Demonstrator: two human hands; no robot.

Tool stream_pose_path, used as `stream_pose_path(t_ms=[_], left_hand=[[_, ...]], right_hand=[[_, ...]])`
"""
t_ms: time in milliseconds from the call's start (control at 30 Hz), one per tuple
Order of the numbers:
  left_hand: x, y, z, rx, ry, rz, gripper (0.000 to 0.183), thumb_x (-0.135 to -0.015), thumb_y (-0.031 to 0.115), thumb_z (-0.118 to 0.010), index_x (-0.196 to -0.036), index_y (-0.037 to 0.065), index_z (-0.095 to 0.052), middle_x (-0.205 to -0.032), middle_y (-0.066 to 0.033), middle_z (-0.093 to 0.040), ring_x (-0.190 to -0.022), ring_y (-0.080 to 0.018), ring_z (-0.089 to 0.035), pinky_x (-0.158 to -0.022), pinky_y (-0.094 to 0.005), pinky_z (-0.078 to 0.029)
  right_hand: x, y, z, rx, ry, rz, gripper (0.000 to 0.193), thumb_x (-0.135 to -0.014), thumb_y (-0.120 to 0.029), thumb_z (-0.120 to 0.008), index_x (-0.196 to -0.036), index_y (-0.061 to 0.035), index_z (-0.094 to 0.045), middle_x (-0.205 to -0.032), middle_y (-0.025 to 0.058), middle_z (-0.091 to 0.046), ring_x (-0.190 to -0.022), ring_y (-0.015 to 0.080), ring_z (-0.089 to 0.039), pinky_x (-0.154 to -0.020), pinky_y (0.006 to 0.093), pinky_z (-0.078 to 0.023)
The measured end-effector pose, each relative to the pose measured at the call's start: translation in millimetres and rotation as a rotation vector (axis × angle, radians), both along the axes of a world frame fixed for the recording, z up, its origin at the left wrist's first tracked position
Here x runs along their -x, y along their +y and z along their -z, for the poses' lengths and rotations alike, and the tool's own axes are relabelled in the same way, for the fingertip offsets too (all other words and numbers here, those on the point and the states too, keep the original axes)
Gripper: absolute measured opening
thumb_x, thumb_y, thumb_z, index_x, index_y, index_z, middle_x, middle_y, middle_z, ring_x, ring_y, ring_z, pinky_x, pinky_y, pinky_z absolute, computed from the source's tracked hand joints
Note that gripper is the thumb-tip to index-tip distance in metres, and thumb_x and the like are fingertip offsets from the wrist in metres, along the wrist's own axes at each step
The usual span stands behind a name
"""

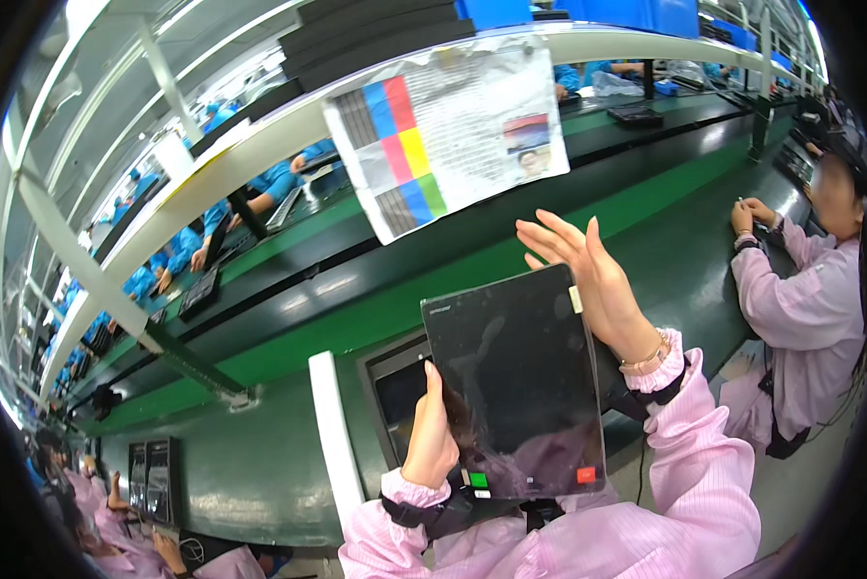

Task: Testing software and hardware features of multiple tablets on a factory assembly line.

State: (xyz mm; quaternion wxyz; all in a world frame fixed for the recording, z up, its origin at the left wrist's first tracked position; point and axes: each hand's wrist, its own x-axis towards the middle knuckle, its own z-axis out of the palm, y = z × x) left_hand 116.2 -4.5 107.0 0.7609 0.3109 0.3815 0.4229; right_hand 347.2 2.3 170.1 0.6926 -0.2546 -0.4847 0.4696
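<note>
A black tablet point(516, 386) is held upright-long before me, its dark glossy screen facing up. Small green and red stickers lie near its lower corners, and a pale tab sticks out at its upper right edge. My left hand point(432, 439) grips the tablet's left edge, thumb along the front, with the other fingers hidden behind it. Beside the upper right corner, my right hand point(602, 285) is raised with its fingers stretched out; whether its palm touches the tablet's edge I cannot tell. Partly behind the tablet, a black tray point(368, 376) rests on the green bench.
A white strip point(332, 425) lies left of the tray. A printed sheet with colour blocks point(453, 135) hangs from the shelf rail ahead. Beyond the bench runs a dark conveyor line point(308, 299). Co-workers in pink sit at right point(805, 280) and lower left; others in blue work across.
</note>
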Motion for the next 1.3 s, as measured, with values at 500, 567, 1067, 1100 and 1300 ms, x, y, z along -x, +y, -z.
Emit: stream_pose_path(t_ms=[500,567,1067,1100,1300], left_hand=[[-65.0,5.4,28.6,0.076,0.024,0.346,0.060,-0.094,0.053,-0.035,-0.129,0.006,-0.046,-0.126,-0.0057,-0.053,-0.110,-0.0167,-0.052,-0.093,-0.0334,-0.044],[-68.0,14.0,41.8,0.150,0.021,0.317,0.059,-0.094,0.052,-0.035,-0.129,0.006,-0.045,-0.126,-0.0061,-0.053,-0.111,-0.0187,-0.053,-0.093,-0.0354,-0.044],[-38.9,54.2,37.4,-0.114,0.125,0.307,0.052,-0.098,0.038,-0.037,-0.134,0.000,-0.038,-0.139,-0.0124,-0.040,-0.129,-0.0255,-0.037,-0.108,-0.0373,-0.027],[-20.8,47.4,22.9,-0.212,0.115,0.276,0.050,-0.098,0.034,-0.039,-0.134,-0.001,-0.038,-0.140,-0.0130,-0.039,-0.130,-0.0251,-0.035,-0.109,-0.0369,-0.026],[110.2,13.7,-1.5,-0.657,0.745,0.015,0.042,-0.094,0.019,-0.048,-0.131,0.001,-0.042,-0.137,-0.0112,-0.042,-0.129,-0.0208,-0.036,-0.107,-0.0322,-0.026]], right_hand=[[-57.8,-22.3,50.8,0.124,0.609,-0.272,0.074,-0.094,-0.057,-0.023,-0.140,0.0010,-0.025,-0.144,0.0196,-0.030,-0.129,0.0329,-0.036,-0.105,0.0427,-0.033],[-91.8,-18.5,73.9,0.134,0.464,-0.224,0.074,-0.093,-0.058,-0.026,-0.140,-0.0006,-0.025,-0.145,0.0182,-0.029,-0.129,0.0318,-0.037,-0.100,0.0454,-0.038],[-95.3,-75.2,121.8,0.697,-0.210,0.051,0.070,-0.093,-0.056,-0.033,-0.139,-0.0035,-0.029,-0.137,0.0188,-0.039,-0.122,0.0326,-0.044,-0.094,0.0435,-0.042],[-98.6,-79.5,117.6,0.639,-0.226,0.099,0.068,-0.094,-0.055,-0.033,-0.137,-0.0028,-0.033,-0.135,0.0186,-0.042,-0.122,0.0318,-0.044,-0.095,0.0439,-0.042],[-72.4,-91.6,105.2,0.415,-0.457,0.396,0.052,-0.097,-0.043,-0.037,-0.126,-0.0009,-0.047,-0.122,0.0151,-0.054,-0.115,0.0222,-0.051,-0.094,0.0337,-0.041]])
